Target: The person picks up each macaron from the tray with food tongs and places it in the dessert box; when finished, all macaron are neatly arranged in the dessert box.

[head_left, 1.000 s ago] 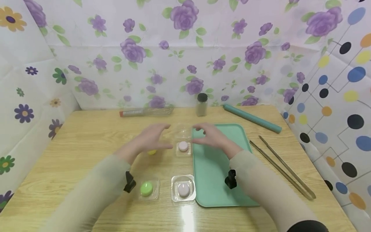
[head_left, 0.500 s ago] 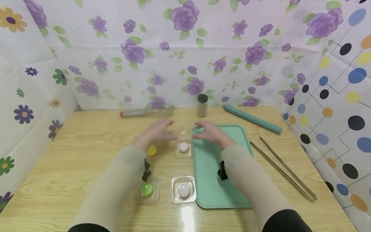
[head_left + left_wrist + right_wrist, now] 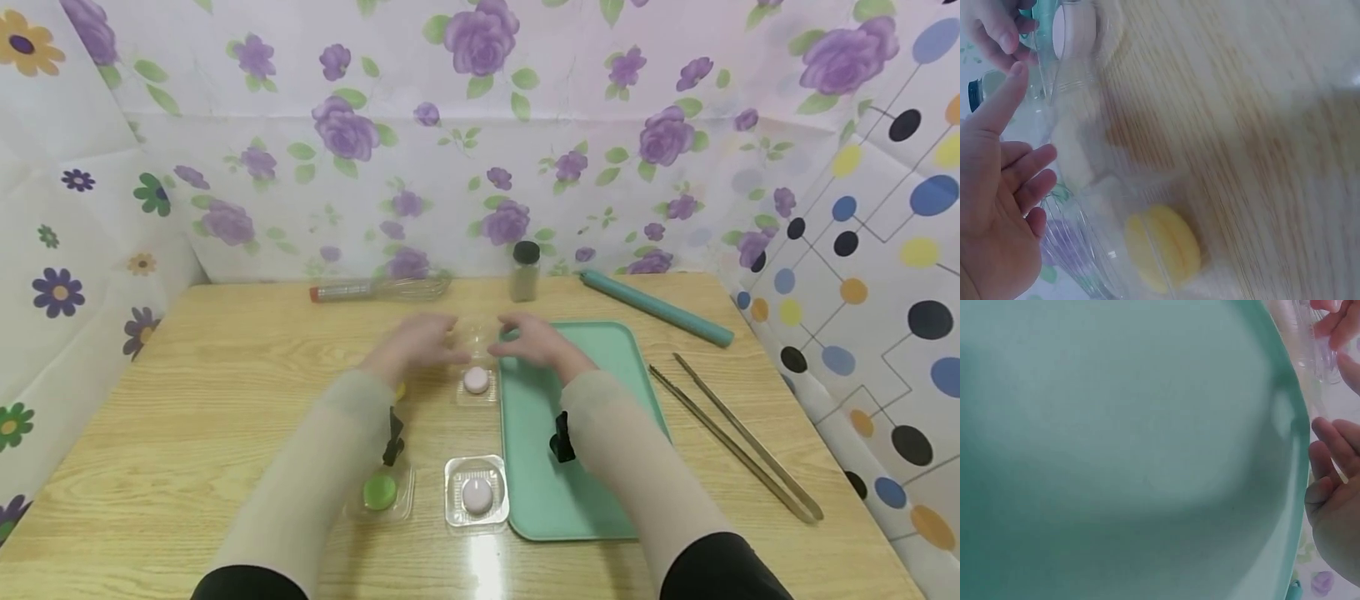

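A pink macaron [image 3: 476,380] sits in a small clear plastic box whose clear lid [image 3: 476,337] is flipped back behind it. My left hand [image 3: 422,343] is at the lid's left, thumb and fingers apart, with nothing gripped; its palm [image 3: 994,206] shows in the left wrist view. Opposite it, my right hand [image 3: 534,342] hovers over the tray's far left corner, fingers loosely bent beside the lid. Whether either fingertip touches the plastic, I cannot tell. Under my left wrist a yellow macaron [image 3: 1163,249] lies in another clear box, mostly hidden in the head view.
A green macaron [image 3: 379,492] and a pale lilac macaron [image 3: 477,496] sit in clear boxes nearer me. The green tray [image 3: 570,500] lies right of them, with metal tongs [image 3: 735,437] beyond. Along the back are a whisk [image 3: 378,289], a black-capped jar [image 3: 525,273] and a teal roll [image 3: 656,308].
Both hands have moved inward toward the clear lid, the left one farther, to the right. The gap between them has narrowed. The boxes and macarons stay where they were.
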Demonstrator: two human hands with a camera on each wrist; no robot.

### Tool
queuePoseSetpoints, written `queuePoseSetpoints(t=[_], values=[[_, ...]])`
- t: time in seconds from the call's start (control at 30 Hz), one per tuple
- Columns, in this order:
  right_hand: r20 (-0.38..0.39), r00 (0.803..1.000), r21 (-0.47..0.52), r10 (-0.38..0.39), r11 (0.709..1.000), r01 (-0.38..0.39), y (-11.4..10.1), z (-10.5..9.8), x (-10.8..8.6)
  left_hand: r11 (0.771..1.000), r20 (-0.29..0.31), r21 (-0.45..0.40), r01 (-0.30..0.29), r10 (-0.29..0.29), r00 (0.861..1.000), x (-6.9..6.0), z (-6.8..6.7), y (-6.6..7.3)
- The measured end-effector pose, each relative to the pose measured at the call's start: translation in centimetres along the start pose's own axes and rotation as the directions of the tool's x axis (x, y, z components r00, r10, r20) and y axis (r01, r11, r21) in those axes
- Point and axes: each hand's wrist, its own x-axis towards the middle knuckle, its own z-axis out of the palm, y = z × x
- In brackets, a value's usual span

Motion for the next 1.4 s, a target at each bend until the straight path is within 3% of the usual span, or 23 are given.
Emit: queuePoseSetpoints(t=[0.2, 0.37, 0.63, 1.0, 1.1, 1.27, 1.4], values=[[-0.063, 0.998, 0.041, -0.027, 0.999, 0.029, -0.4, -0.4, 0.2, 0.997, -0.099, -0.078, 0.006, -0.014, 0.995, -0.4, -0.7, 0.5], [-0.076, 0.996, 0.063, -0.047, 0.997, 0.052, -0.5, -1.0, -0.4, 0.994, -0.146, -0.102, -0.041, 0.026, 0.989, -0.9, -1.2, 0.7], [-0.032, 0.994, 0.037, -0.106, 0.994, 0.107, -1.3, -1.0, -2.0, 0.988, -0.178, -0.109, -0.112, 0.091, 0.980, -1.9, -0.9, 1.0], [-0.015, 0.992, 0.050, -0.122, 0.991, 0.122, -1.5, -0.7, -2.9, 0.966, -0.212, -0.202, -0.164, 0.120, 0.970, -3.1, -0.6, 1.2], [-0.017, 0.991, 0.048, -0.135, 0.990, 0.135, -1.6, -0.6, -3.1, 0.965, -0.207, -0.213, -0.152, 0.108, 0.972, -3.1, -0.5, 1.1], [-0.014, 0.986, 0.041, -0.165, 0.985, 0.166, -1.7, -0.6, -3.4, 0.977, -0.189, -0.163, -0.140, 0.109, 0.976, -2.9, -0.3, 1.3], [-0.011, 0.984, 0.056, -0.176, 0.983, 0.177, -1.7, -0.8, -3.8, 0.979, -0.226, -0.119, -0.167, 0.137, 0.964, -2.9, -0.3, 1.4]])
